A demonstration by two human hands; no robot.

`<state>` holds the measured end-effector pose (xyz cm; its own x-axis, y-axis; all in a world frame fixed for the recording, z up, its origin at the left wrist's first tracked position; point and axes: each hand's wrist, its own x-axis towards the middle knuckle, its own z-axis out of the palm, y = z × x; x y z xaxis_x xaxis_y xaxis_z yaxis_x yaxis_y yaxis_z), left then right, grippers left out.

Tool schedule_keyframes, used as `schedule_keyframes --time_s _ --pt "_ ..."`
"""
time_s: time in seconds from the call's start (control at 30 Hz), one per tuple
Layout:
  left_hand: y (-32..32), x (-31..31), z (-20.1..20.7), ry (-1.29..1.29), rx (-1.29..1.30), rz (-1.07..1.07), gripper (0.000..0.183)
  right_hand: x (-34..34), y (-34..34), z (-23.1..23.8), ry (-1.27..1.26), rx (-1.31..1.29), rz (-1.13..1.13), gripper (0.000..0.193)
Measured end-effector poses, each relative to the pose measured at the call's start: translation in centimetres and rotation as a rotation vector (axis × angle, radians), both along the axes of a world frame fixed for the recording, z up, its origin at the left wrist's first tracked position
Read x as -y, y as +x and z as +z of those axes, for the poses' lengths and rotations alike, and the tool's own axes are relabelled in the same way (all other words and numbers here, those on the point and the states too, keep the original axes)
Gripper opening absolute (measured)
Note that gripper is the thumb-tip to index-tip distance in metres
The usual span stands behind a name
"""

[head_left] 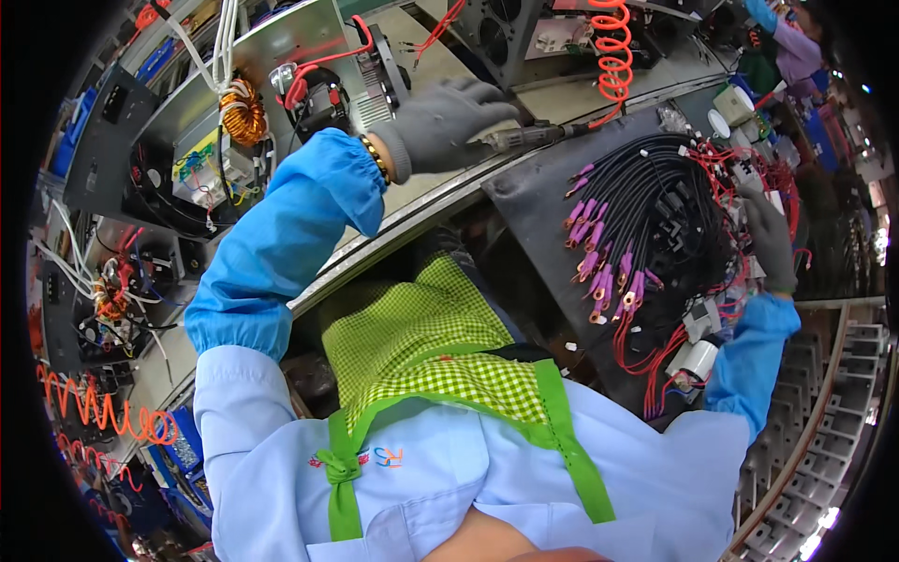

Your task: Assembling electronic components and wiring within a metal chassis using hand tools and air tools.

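Observation:
My left hand, in a grey glove, reaches over the bench edge with its fingers stretched out and apart. Just beyond its fingertips lies a grey pneumatic screwdriver, joined to a coiled orange air hose. At the right, my right hand, also gloved in grey, is down among red wires and small white connectors. Its fingertips are lost in that clutter, so whether they grip anything is unclear. Beside it, a bundle of black cables with purple-sleeved copper lugs rests on a dark board.
An open metal chassis with a copper-wound toroid coil stands at the left. Another unit with fans is at the top. A white cylindrical capacitor sits near my right sleeve. Metal racking fills the lower right. Another person is at the far right.

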<state>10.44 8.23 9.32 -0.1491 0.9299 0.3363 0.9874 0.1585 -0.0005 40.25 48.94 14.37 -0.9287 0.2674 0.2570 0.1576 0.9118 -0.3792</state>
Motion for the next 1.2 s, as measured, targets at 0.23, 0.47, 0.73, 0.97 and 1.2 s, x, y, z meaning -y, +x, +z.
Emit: schedule_keyframes --time_s 0.23,0.47,0.73,0.97,1.2 --pt "8.9 -8.4 0.6 0.263 0.611 -0.438 0.083 12.0 -3.6 9.0 0.259 -0.299 0.018 0.029" --pt "12.2 -11.0 -5.5 0.036 0.981 -0.407 0.046 19.6 -11.5 8.4 0.216 -0.44 0.31 0.021" --pt "7.0 10.1 -4.9 -0.107 1.26 0.159 0.033 10.1 -14.9 0.0 -0.246 0.138 0.484 0.054" --pt "7.7 17.6 -1.4 -0.214 1.076 0.228 0.046 4.6 -20.4 -16.6 0.473 0.37 0.605 0.024" --pt "9.1 19.8 -0.5 0.136 1.332 0.085 0.069 5.3 -21.8 -14.0 0.519 0.567 0.738 0.021"
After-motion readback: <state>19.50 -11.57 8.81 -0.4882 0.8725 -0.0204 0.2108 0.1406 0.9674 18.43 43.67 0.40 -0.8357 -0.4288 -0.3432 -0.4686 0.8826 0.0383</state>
